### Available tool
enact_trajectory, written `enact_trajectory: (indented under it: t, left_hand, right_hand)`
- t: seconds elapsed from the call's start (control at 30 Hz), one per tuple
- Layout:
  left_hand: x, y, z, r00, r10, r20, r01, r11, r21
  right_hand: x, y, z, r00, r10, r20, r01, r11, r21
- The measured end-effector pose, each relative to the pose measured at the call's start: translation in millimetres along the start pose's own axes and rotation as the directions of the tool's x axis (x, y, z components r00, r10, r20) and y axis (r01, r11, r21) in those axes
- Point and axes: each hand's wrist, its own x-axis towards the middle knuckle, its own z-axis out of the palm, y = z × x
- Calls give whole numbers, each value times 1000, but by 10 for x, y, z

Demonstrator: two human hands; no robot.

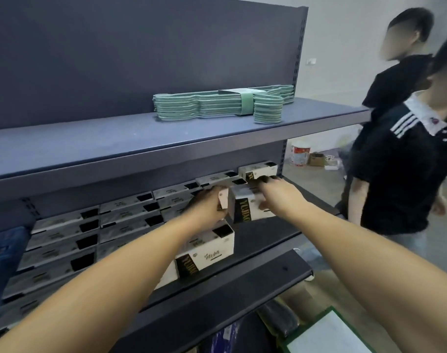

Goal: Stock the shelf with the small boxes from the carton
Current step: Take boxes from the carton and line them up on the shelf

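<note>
Both my hands reach into the middle shelf point(275, 240). My right hand point(275, 191) grips the top of a small white and black box point(247, 208) held just above the shelf. My left hand point(208, 206) holds the left end of that box, fingers curled on a pale flap. A matching box point(207, 250) lies on the shelf below my left wrist. Several more of these boxes point(90, 233) stand stacked in rows to the left and behind. One more box point(258, 170) sits at the back right. No carton is clearly visible.
A banded bundle of green hangers point(217, 104) lies on the upper shelf point(90, 146). Two people in black shirts point(400, 161) stand close at the right end of the shelving. A green-edged white sheet point(329, 335) and dark items lie below at the bottom right.
</note>
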Motion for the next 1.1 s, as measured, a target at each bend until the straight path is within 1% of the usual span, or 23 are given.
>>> enact_trajectory:
  t: [0.1,0.17,0.27,0.33,0.4,0.47,0.57,0.73,0.83,0.9,1.0,1.1]
  left_hand:
    - [180,-43,86,999,-47,7,47,996,77]
    - [269,-57,166,997,-70,17,67,991,113]
    - [378,-82,277,999,-53,3,52,987,152]
    - [440,-135,343,999,-46,-22,49,984,171]
    - [492,-201,386,998,-58,-31,62,981,182]
    - [538,-272,402,997,-72,-29,76,979,187]
    - [588,-357,375,997,-64,-44,71,980,184]
    - [652,-492,352,996,-26,-89,41,984,171]
    - [696,-535,340,995,-24,-99,42,982,186]
    - [720,-551,345,995,-41,-95,60,978,201]
    - [751,-546,367,995,-57,-80,74,969,235]
    - [786,-474,389,998,-37,-46,48,962,269]
  right_hand:
    - [188,152,156,999,-5,53,4,1000,16]
    - [289,196,277,997,-64,51,64,998,17]
    - [459,155,420,990,-125,69,125,992,-4]
    - [599,115,527,983,-152,102,150,988,27]
    - [713,88,635,978,-174,119,168,984,57]
    - [796,66,753,970,-210,125,206,978,46]
    - [897,6,912,965,-248,83,247,969,24]
    - [1068,-74,1050,957,-290,-30,291,947,139]
    - [1149,-67,1107,958,-283,-41,286,950,125]
    - [1177,-54,1114,963,-266,-30,268,960,84]
    - [1153,-48,1114,968,-250,-12,250,966,73]
    - [1051,-47,1084,978,-205,-27,207,975,80]
